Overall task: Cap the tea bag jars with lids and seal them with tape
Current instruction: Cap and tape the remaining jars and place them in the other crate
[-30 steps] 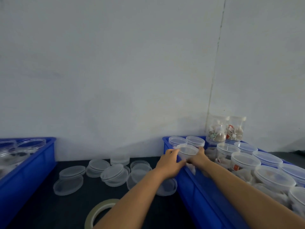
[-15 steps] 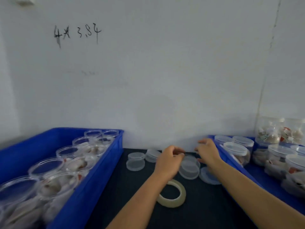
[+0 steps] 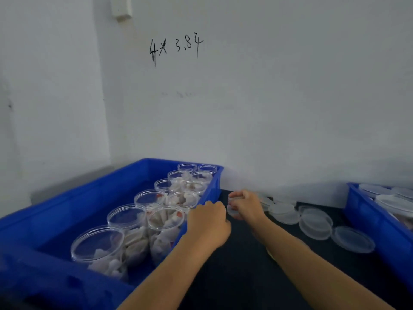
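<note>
**Clear plastic lid in the right hand, left hand at the bin edge**

Clear round plastic lid (image 3: 232, 210) is sitting pinched in the curled fingers of the right hand (image 3: 247, 206), over the black tabletop (image 3: 234, 276). At its nine o'clock, the left hand (image 3: 210, 222) is resting over the right rim of the blue plastic bin (image 3: 67, 211); whether its fingers are gripping anything I cannot tell. Open clear jars of tea bags (image 3: 165, 231) are standing in rows inside that bin. At three o'clock of the right hand, loose clear lids (image 3: 315, 224) are lying scattered, near a second blue bin (image 3: 368, 220) holding capped jars (image 3: 393, 202).
</note>
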`<action>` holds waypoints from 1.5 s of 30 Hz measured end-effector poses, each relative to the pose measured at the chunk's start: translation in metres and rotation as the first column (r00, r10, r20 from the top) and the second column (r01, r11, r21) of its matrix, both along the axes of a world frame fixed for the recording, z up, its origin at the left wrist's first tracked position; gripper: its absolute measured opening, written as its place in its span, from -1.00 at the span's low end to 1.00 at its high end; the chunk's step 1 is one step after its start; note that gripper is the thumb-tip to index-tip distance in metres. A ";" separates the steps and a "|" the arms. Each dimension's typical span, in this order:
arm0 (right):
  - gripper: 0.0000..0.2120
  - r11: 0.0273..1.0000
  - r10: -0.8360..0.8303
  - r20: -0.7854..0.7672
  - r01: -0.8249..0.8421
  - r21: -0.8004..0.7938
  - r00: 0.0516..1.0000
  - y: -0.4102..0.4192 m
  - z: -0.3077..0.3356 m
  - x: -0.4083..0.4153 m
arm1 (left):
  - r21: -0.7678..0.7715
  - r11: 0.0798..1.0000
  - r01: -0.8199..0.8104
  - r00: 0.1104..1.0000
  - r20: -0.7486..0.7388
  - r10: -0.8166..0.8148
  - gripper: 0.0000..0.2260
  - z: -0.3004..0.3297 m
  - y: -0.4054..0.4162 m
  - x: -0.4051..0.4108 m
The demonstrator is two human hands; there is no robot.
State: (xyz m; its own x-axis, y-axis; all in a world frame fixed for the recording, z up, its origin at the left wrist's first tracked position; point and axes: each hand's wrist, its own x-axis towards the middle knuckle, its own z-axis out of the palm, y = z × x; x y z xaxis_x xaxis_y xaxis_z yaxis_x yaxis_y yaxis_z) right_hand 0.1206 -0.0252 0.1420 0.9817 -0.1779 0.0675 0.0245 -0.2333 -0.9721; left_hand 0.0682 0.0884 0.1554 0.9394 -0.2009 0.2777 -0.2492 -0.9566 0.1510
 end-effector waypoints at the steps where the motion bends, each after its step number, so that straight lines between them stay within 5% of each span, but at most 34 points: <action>1: -0.82 0.999 0.039 0.018 -0.039 -0.014 0.999 0.011 0.003 -0.001 | 0.017 1.000 -0.016 0.999 0.028 0.015 -0.76 0.005 0.011 0.000; 5: -0.83 0.955 0.247 0.085 -0.228 -0.189 0.965 0.047 0.010 -0.008 | -0.028 0.999 -0.036 0.993 0.113 0.039 -0.81 0.020 0.064 0.001; 10: -0.86 0.760 0.533 0.020 -0.469 -0.450 0.846 0.077 0.006 -0.012 | -0.005 0.999 -0.034 0.998 -0.051 0.033 -0.78 0.019 0.122 0.005; 14: -0.86 0.593 0.562 -0.046 -0.440 -0.674 0.826 0.088 0.000 -0.010 | 0.099 0.995 -0.010 0.982 -0.188 0.029 -0.74 0.005 0.136 0.006; 17: -0.79 0.443 0.521 -0.090 -0.359 -0.822 0.849 0.092 0.002 -0.013 | 0.145 0.989 -0.010 0.988 -0.153 0.032 -0.86 0.000 0.136 0.007; 20: -0.86 0.407 0.511 0.023 -0.218 -0.887 0.859 0.094 0.004 -0.017 | 0.173 0.985 -0.010 0.996 -0.087 0.025 -0.89 0.000 0.131 0.004; 27: -0.93 0.581 0.536 0.221 -0.167 -0.797 0.815 0.071 0.041 -0.035 | 0.017 1.000 -0.021 0.980 0.196 0.017 -0.80 0.034 0.121 -0.012; 32: -0.92 0.716 0.456 0.414 -0.049 -0.696 0.788 0.034 0.080 -0.056 | -0.183 0.969 0.168 0.926 0.365 -0.092 -0.84 0.067 0.087 -0.019; 37: -0.98 0.749 0.344 0.436 0.036 -0.662 0.832 -0.020 0.081 -0.065 | -0.335 0.903 0.269 0.911 0.393 -0.125 -0.82 0.045 0.024 -0.001; 42: -0.93 0.789 0.140 0.324 0.093 -0.607 0.936 -0.069 0.027 -0.057 | -0.526 0.738 0.423 0.892 0.383 -0.238 -0.61 -0.026 -0.038 0.017; 45: -0.92 0.840 0.024 0.292 0.139 -0.525 0.956 -0.093 -0.008 -0.054 | -0.790 0.466 0.398 0.908 0.266 -0.325 -0.39 -0.068 -0.062 0.028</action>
State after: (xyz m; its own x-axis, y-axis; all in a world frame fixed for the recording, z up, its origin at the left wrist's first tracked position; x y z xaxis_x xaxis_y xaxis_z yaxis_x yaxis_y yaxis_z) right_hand 0.0665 -0.1180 0.1338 0.8967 -0.0892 0.4337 0.2415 -0.7224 -0.6479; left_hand 0.0961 0.0261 0.0875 0.8096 -0.1700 0.5618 -0.5869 -0.2407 0.7730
